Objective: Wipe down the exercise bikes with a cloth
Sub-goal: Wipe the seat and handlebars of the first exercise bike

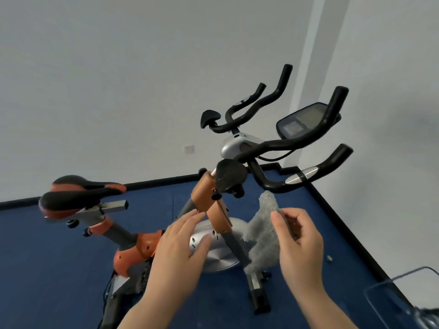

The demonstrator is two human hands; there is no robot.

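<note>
An orange, grey and black exercise bike (215, 205) stands on the blue floor in front of me, saddle (78, 191) at the left, black handlebars (297, 141) and display console (300, 121) at the upper right. My right hand (300, 245) pinches a fluffy grey cloth (263, 231), which hangs down just right of the orange stem. My left hand (180, 250) hovers with fingers apart in front of the silver flywheel (218, 252), close to the stem, holding nothing.
White walls meet in a corner behind the bike, with a socket (188, 149) low on the wall. A black skirting strip edges the blue floor (47, 269). A clear plastic container (403, 298) sits at the lower right.
</note>
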